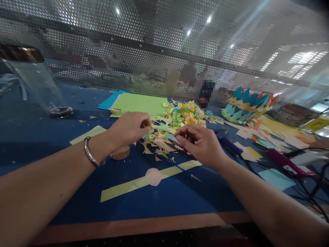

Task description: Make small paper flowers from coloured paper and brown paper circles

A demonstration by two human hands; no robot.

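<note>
Both hands hover over a heap of cut paper scraps (160,141). My left hand (131,127), with a silver bangle at the wrist, has its fingers curled into a pinch; whatever lies in them is too small to make out. Thumb and forefinger of my right hand (202,141) are pressed together at the edge of a pale paper scrap (164,129), which shows between the two hands. Below them, a long yellow-green paper strip (120,188) lies slantwise on the table, bearing a pale pink paper disc (153,176) near its middle.
Green paper sheets (142,103) and a pile of folded paper pieces (190,111) lie behind. A glass bottle (38,82) stands left; a round wooden piece (120,153) sits nearby. On the right are a blue glue gun (228,141), a magenta device (289,163), cables and a paper crown (248,104).
</note>
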